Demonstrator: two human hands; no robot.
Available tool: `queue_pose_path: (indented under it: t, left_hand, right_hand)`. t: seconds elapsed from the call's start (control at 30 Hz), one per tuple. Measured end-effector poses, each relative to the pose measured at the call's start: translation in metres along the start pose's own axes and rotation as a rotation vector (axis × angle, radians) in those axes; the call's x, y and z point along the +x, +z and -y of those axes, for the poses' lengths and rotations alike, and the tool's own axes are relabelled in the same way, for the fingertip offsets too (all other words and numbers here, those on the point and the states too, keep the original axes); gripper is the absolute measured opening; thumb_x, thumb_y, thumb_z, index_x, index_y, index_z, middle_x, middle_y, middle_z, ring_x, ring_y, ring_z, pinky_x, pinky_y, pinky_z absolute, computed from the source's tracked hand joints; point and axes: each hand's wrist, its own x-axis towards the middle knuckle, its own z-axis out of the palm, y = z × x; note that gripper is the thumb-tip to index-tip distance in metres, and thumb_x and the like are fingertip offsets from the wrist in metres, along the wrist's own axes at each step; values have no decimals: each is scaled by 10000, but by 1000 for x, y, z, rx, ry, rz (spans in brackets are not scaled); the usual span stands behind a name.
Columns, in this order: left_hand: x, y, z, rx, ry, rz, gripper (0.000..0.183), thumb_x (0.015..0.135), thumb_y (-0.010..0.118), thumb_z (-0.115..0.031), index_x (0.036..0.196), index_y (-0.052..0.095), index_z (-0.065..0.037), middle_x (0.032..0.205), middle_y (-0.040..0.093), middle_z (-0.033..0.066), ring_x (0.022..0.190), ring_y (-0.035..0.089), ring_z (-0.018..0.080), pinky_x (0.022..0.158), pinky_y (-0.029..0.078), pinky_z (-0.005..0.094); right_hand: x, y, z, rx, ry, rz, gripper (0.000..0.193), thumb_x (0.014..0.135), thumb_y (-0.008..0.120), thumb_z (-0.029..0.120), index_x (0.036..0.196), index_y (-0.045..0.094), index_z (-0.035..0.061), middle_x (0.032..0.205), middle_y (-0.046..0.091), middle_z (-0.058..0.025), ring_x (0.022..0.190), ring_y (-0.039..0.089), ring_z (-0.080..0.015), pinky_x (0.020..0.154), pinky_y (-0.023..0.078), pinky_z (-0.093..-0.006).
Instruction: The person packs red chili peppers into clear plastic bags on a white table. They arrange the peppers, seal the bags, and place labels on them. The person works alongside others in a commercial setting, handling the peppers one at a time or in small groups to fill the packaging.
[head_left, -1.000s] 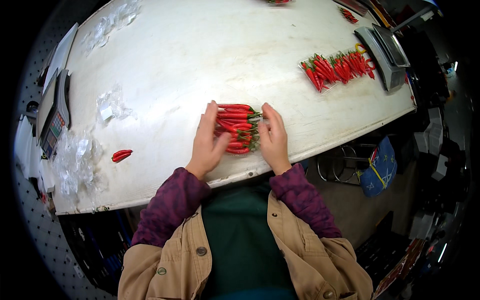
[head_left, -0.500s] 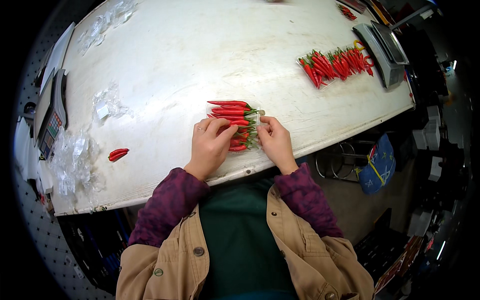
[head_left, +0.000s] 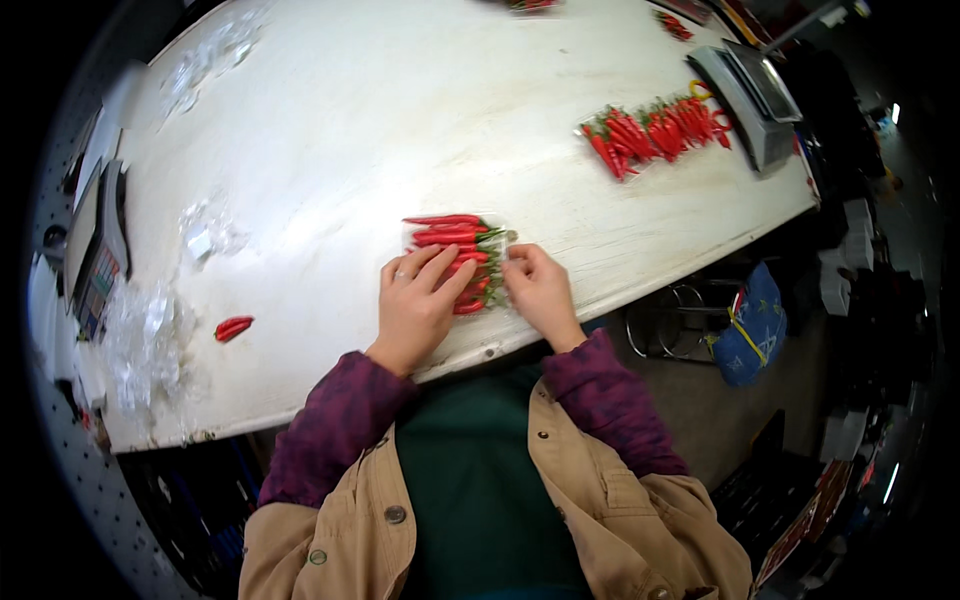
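Note:
A clear plastic tray (head_left: pixel 412 236) lies near the table's front edge. Red chilies (head_left: pixel 445 237) fill it, lying side by side with their green stems toward the right. My left hand (head_left: pixel 418 296) rests on the chilies from the left, fingers apart and stretched over them; it hides part of the row. At the tray's right side, my right hand (head_left: pixel 542 290) is closed with bent fingers on the rim, beside the stems. A small pair of loose red chilies (head_left: pixel 234 328) lies to the left on the table.
Crumpled clear plastic (head_left: pixel 150 335) is heaped at the left, near a scale with coloured keys (head_left: pixel 98 285). More chilies in clear trays (head_left: pixel 655 135) lie at the right, next to another scale (head_left: pixel 745 105). A stool with a blue cushion (head_left: pixel 750 325) stands below the table's right edge.
My left fingers have spread and flattened over the chilies, where they were bunched together. My right hand stays at the tray's right rim. The whole view has shifted slightly.

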Motion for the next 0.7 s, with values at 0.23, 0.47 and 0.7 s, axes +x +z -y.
queue_pose_path:
  t: [0.23, 0.47, 0.7]
  left_hand:
    - [-1, -10, 3, -97, -116, -130, 391, 727, 601, 25, 1114, 599, -30, 1192, 540, 154, 1066, 513, 305, 888, 387, 409]
    - [-8, -2, 10, -207, -246, -41, 326, 775, 558, 35, 1098, 579, -1, 1200, 519, 173, 1074, 502, 323, 906, 405, 381]
    - [-12, 4, 13, -240, -252, -15, 296, 783, 551, 30, 1077, 581, -1, 1146, 545, 169, 1059, 526, 326, 915, 409, 390]
  right_hand:
    - [13, -12, 9, -172, 4, -59, 190, 799, 607, 194, 839, 591, 9, 712, 636, -158, 679, 626, -323, 630, 486, -390]
    - [40, -74, 2, 102, 214, -193, 149, 848, 560, 124, 849, 547, -24, 645, 595, -96, 497, 573, -164, 445, 466, -282]
    - [44, -92, -6, 273, 262, -222, 140, 886, 545, 124, 869, 512, -11, 654, 582, -79, 463, 545, -126, 406, 462, -252]
